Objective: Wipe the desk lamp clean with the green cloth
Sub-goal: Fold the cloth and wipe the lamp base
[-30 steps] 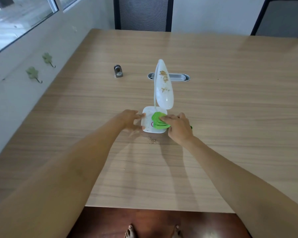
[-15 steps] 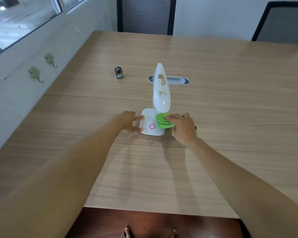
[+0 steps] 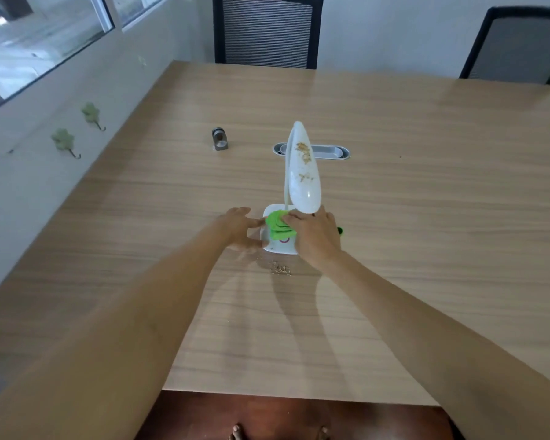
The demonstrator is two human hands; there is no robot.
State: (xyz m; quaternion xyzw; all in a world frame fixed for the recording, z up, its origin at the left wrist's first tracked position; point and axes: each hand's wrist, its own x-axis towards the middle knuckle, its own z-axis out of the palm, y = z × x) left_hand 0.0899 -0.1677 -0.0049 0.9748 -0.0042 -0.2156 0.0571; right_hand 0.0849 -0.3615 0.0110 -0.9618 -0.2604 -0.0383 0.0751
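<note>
A white desk lamp (image 3: 303,173) stands in the middle of the wooden table, its long head speckled with brown crumbs. Its square white base (image 3: 278,246) carries a pink ring mark, partly covered. My right hand (image 3: 315,238) presses the folded green cloth (image 3: 278,224) onto the top of the base, under the lamp head. My left hand (image 3: 239,225) rests against the left side of the base, fingers touching its edge. A little heap of crumbs (image 3: 281,269) lies on the table just in front of the base.
A small grey metal object (image 3: 219,139) stands at the back left. An oval cable slot (image 3: 311,151) sits behind the lamp. Two black chairs (image 3: 267,31) stand at the far edge. A wall with leaf-shaped hooks (image 3: 65,141) runs along the left.
My right hand has slid the green cloth leftwards across the base, covering most of the pink ring. My left hand stays on the base's left edge.
</note>
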